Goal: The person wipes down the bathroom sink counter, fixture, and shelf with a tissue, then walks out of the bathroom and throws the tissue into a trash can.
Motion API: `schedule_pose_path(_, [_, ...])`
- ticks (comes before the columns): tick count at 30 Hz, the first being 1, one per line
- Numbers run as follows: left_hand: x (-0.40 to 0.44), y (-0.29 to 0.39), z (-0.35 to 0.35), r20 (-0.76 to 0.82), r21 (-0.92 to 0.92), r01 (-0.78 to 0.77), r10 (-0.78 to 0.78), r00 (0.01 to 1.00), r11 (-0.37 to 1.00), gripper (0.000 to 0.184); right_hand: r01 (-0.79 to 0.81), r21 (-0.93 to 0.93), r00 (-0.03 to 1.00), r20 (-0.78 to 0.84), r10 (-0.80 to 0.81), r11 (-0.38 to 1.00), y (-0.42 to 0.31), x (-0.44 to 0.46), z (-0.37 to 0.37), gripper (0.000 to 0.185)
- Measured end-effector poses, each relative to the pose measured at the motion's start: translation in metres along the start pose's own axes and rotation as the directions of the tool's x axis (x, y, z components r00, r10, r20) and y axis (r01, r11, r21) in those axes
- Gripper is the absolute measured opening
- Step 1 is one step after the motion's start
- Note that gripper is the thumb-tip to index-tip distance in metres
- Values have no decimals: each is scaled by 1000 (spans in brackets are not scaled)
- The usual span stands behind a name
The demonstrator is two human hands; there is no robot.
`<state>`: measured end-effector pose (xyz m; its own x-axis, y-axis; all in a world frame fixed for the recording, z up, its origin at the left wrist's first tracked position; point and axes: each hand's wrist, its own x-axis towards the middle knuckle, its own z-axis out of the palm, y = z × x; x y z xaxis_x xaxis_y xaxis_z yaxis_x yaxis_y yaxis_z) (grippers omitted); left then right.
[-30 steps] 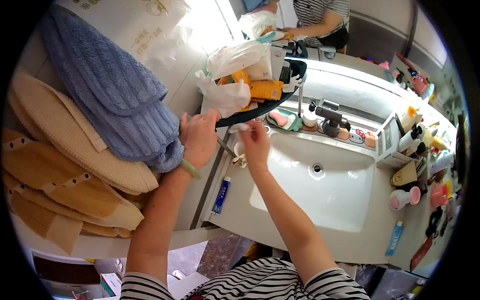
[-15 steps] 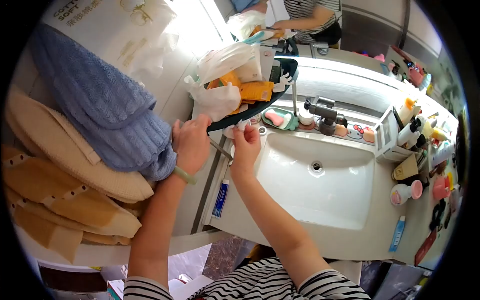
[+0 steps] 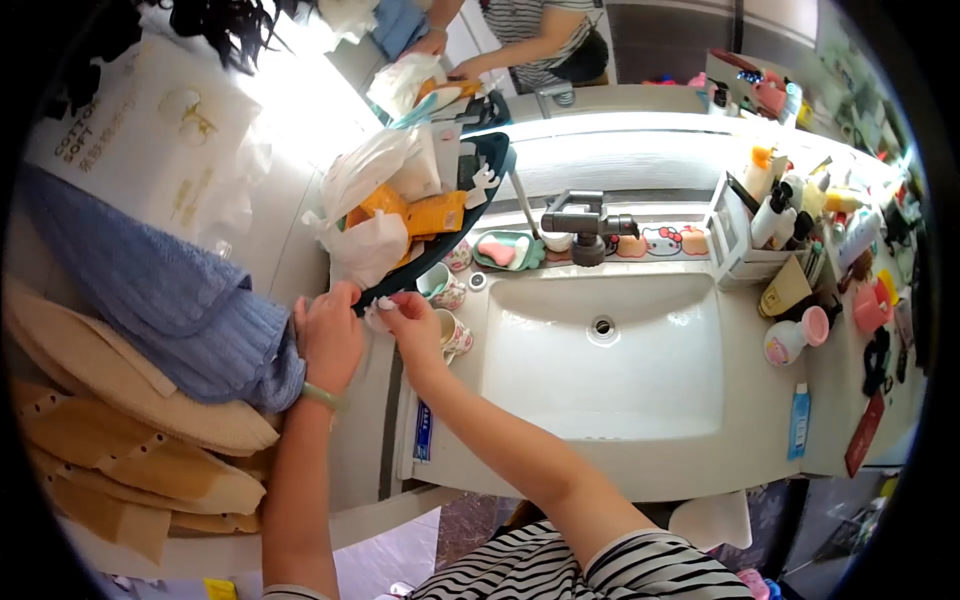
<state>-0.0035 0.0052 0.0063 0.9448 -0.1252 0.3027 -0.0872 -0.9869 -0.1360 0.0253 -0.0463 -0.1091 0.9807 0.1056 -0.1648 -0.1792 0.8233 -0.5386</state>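
My right hand (image 3: 415, 335) pinches a small white plastic piece (image 3: 387, 303) at the near end of the dark shelf (image 3: 470, 220). Close beside it, my left hand (image 3: 330, 338) is closed against the shelf's near corner; what its fingers grip is hidden. White plastic bags (image 3: 368, 175) and orange packets (image 3: 437, 213) fill the shelf. A white hook (image 3: 485, 181) hangs on its far rim. Hanging next to my left wrist is a blue towel (image 3: 190, 290). Below the shelf stand two patterned cups (image 3: 455, 335), partly hidden behind my right hand.
The white sink (image 3: 600, 385) lies to the right, below a dark faucet (image 3: 588, 218). A soap dish (image 3: 503, 250) sits behind it. Toothpaste (image 3: 423, 432) lies left of the sink, and a white organizer (image 3: 740, 245) with bottles stands right. Folded yellow clothing (image 3: 130, 450) hangs at left.
The view has shifted, so shelf and hands appear further left and lower. The patterned cups show more fully. Both hands stay at the shelf's near end, with the right still pinching the white piece.
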Motion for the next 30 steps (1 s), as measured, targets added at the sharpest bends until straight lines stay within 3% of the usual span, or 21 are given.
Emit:
schedule_pose_path(2, [0,1,-2,38,24,19,-20,999,1000,17,-34,-151,999,7,35,988,-28,7,-17,17])
schedule_pose_path(5, [2,1,-2,46,35,26,-28,999,999,18,54,26,995,-86,-52,998,-62,30,-45,18])
schedule_pose_path(6, [0,0,-2,47,35,28,-29,998,999,18,113,57,993,-47,-110,992,-69,46,-57,20])
schedule_pose_path(8, [1,0,-2,41,16,34,-35,999,999,19,187,90,962,-219,-164,978,-97,55,-54,22])
schedule_pose_path(14, [0,-1,-2,25,1,25,-25,999,1000,18,335,-64,915,-216,-340,940,-104,62,-55,19])
schedule_pose_path(16, [0,0,-1,24,5,41,-41,999,999,20,351,-354,910,-88,-405,867,-93,58,-56,15])
schedule_pose_path(17, [0,0,-1,23,6,56,-56,998,998,22,470,-422,843,-46,-536,775,-75,62,-57,15])
schedule_pose_path(21, [1,2,1,20,-2,76,-76,997,997,21,523,-541,800,44,-599,658,-61,22,-46,17])
schedule_pose_path(23, [-1,0,4,-4,4,49,-49,999,999,21,584,-532,801,256,-542,613,-59,11,-44,18])
schedule_pose_path(24, [-1,1,4,-5,3,49,-49,999,999,21,584,-533,801,256,-542,612,-59,13,-49,18])
schedule_pose_path(26, [-2,1,0,17,5,42,-42,999,999,20,409,-561,897,105,-429,720,-65,20,-63,15])
schedule_pose_path(28, [-1,1,-1,8,8,43,-43,999,999,20,488,-467,815,-58,-577,737,-80,42,-71,14])
schedule_pose_path(30, [-2,1,0,8,7,43,-43,999,999,20,507,-375,811,-98,-577,776,-87,53,-72,15])
